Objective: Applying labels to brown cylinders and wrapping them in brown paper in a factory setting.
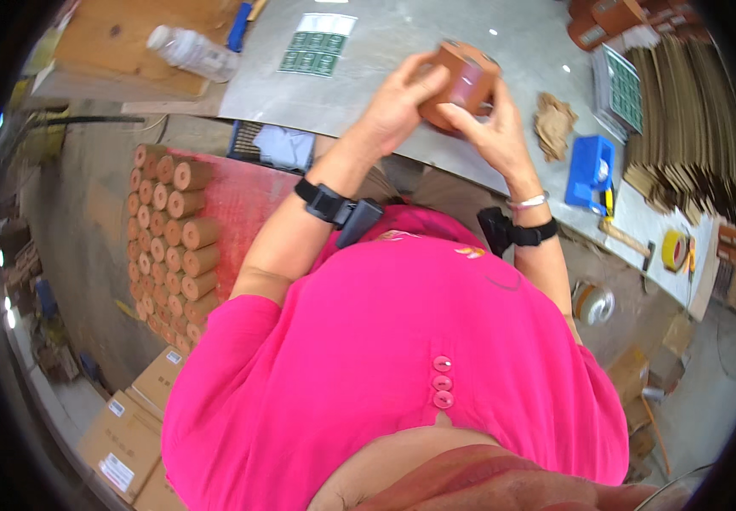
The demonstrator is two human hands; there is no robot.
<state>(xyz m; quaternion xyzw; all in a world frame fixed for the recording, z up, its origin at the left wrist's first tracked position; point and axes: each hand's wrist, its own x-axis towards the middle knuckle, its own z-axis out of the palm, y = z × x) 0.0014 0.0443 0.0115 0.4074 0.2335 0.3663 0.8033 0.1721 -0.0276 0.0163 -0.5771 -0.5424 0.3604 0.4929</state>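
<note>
Above the grey metal table (pixel 368 51), both my hands hold up a reddish-brown, drum-shaped block (pixel 463 78) with somewhat faceted sides and a shiny patch. My left hand (pixel 400 104) grips its left side, thumb on the near face. On the right side my right hand (pixel 497 128) is wrapped round it, thumb at the lower edge. The fingers behind the block are partly hidden. A crumpled piece of brown paper (pixel 553 126) lies on the table, right of my right hand. Beyond my left hand lies a sheet of green labels (pixel 318 46).
At right stand a stack of flat cardboard (pixel 683 128), more green label sheets (pixel 618 89), a blue tape dispenser (pixel 589 175), a hammer (pixel 627 242) and yellow tape (pixel 675 249). Brown cylinders (pixel 168 238) are piled at left. A plastic bottle (pixel 193 51) lies on wood.
</note>
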